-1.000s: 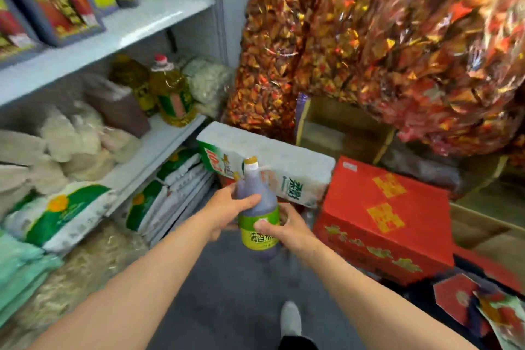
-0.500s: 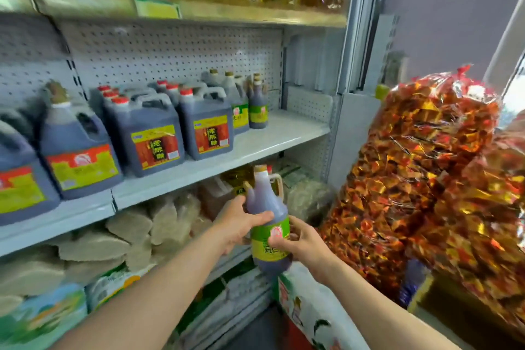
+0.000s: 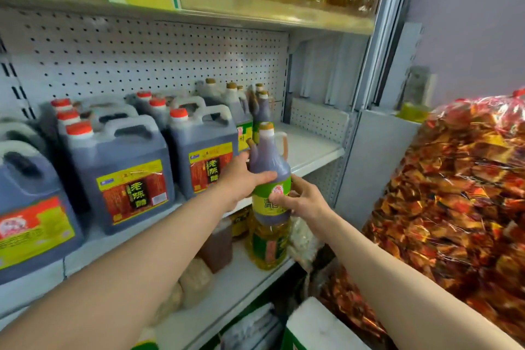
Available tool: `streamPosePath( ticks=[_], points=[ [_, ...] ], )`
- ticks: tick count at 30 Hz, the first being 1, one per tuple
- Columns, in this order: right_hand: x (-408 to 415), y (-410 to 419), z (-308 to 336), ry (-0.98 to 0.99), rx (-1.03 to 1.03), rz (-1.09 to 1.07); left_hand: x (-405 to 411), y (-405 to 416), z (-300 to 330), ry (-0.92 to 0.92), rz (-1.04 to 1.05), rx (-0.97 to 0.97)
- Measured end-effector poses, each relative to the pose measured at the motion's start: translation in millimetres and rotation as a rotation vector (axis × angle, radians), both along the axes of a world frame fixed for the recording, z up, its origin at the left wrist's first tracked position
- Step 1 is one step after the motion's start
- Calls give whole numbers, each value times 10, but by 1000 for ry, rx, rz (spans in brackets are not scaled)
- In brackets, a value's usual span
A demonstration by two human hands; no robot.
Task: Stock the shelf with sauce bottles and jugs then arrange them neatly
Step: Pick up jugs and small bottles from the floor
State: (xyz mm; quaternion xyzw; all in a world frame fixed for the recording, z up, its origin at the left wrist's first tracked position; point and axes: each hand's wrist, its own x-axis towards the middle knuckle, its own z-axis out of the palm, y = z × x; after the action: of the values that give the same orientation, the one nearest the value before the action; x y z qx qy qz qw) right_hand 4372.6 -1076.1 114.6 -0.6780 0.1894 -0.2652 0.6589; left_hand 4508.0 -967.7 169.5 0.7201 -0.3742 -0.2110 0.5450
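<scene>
With my left hand [image 3: 240, 179] and right hand [image 3: 298, 198] both wrapped around it, the bottle [image 3: 270, 176] has risen from floor height to the shelf [image 3: 309, 148] edge, ready for placing.
</scene>
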Motion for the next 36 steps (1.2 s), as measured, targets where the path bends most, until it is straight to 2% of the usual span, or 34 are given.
streamPosePath(
  ticks=[8,16,23,26,31,36],
  points=[
    [307,-597,128,-50,-72,-61,340,-657,156,-41,-93,-44],
    [778,-1513,29,-57,-138,-53,705,-1478,105,-84,2,-41],
    [1035,-2508,-179,46,-161,-20,933,-2381,-122,-110,76,37],
    [1051,-2931,-238,87,-188,-42,942,-2791,-162,-175,78,60],
    [1308,-3590,-281,145,-307,-35,1073,-3393,-39,-342,163,217],
    [1687,-4132,-348,127,-358,3,1292,-3810,-33,-368,261,257]
  ],
)
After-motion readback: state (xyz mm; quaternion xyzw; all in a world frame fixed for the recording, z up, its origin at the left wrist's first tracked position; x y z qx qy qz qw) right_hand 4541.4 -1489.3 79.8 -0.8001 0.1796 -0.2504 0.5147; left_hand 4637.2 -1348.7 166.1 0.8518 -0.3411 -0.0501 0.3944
